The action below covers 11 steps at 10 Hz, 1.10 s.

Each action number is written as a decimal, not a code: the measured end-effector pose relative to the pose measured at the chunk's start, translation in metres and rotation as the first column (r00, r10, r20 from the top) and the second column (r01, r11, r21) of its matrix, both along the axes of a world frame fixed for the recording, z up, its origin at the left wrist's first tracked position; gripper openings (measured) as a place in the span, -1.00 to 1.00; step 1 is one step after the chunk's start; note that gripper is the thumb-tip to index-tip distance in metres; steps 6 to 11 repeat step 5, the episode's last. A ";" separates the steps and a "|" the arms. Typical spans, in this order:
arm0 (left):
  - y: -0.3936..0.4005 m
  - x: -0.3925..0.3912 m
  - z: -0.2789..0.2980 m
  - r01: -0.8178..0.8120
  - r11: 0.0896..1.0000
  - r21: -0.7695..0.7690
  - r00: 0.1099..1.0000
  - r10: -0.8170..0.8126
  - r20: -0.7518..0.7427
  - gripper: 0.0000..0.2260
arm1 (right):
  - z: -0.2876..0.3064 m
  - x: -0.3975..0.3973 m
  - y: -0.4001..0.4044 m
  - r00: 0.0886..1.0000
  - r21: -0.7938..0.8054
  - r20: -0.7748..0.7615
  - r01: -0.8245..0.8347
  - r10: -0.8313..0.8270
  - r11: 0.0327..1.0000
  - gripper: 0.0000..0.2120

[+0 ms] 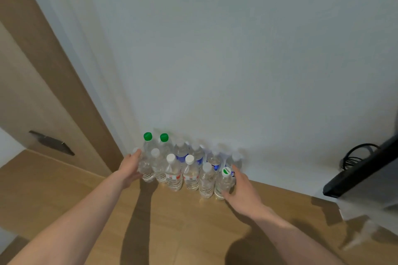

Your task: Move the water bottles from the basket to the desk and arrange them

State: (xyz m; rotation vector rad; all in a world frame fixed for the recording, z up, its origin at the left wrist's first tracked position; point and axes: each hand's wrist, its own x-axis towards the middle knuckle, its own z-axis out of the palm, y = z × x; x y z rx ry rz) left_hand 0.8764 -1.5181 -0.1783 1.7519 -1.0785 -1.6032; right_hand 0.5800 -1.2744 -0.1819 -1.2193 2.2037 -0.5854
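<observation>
I am at the arranging step, I judge: the water bottles [183, 170] stand upright on the desk [163, 228] in a tight cluster against the wall [237, 49], and no basket shows in view, so the carrying looks done or nearly so. My left hand [129, 168] lies flat against the outer bottle [144, 168] at the left end of the cluster, fingers straight and touching its side, grasping nothing. My right hand [242, 189] does the same at the other end, fingers extended along the green-and-white-capped bottle [223, 185], thumb low near its base, pressing rather than gripping. Between my two sets of fingertips sit the front row with white caps, and beyond them, farther from my fingers, two green-capped bottles [155, 142] and some with blue labels [182, 157]. The next move, as I judge it, calls for an even squeeze inward from both sides, kept low so nothing tips. The two front bottles nearest the middle carry red-and-white labels [172, 177], too blurred to read; the cap by my right fingertips bears small print I cannot make out. A dark device [361, 170] sits well to the right of my right hand
</observation>
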 end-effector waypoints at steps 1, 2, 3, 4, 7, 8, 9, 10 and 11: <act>0.022 0.000 0.021 0.088 0.991 -0.102 0.991 -0.076 0.112 -0.39 | 0.009 0.005 0.006 1.000 -0.013 0.015 -0.016 0.017 1.000 -0.11; 0.054 0.004 0.042 0.337 0.916 -0.218 0.891 -0.235 0.389 -0.25 | 0.016 0.007 0.014 0.999 -0.047 0.031 -0.039 0.041 0.998 -0.11; 0.087 0.013 0.050 0.603 0.759 -0.245 0.722 -0.388 0.573 -0.33 | 0.035 0.016 0.031 0.997 -0.055 0.017 -0.075 0.076 0.996 -0.11; 0.117 0.019 0.053 0.752 0.624 -0.213 0.578 -0.468 0.669 -0.34 | 0.054 0.026 0.051 0.992 -0.070 0.009 -0.121 0.122 0.990 -0.17; 0.137 0.022 0.058 0.818 0.524 -0.236 0.516 -0.491 0.702 -0.31 | 0.066 0.034 0.069 0.993 -0.082 -0.027 -0.120 0.118 0.989 -0.17; 0.137 0.022 0.058 0.818 0.524 -0.236 0.516 -0.491 0.702 -0.31 | 0.066 0.034 0.069 0.993 -0.082 -0.027 -0.120 0.118 0.989 -0.17; 0.137 0.022 0.058 0.818 0.524 -0.236 0.516 -0.491 0.702 -0.31 | 0.066 0.034 0.069 0.993 -0.082 -0.027 -0.120 0.118 0.989 -0.17; 0.137 0.022 0.058 0.818 0.524 -0.236 0.516 -0.491 0.702 -0.31 | 0.066 0.034 0.069 0.993 -0.082 -0.027 -0.120 0.118 0.989 -0.17; 0.137 0.022 0.058 0.818 0.524 -0.236 0.516 -0.491 0.702 -0.31 | 0.066 0.034 0.069 0.993 -0.082 -0.027 -0.120 0.118 0.989 -0.17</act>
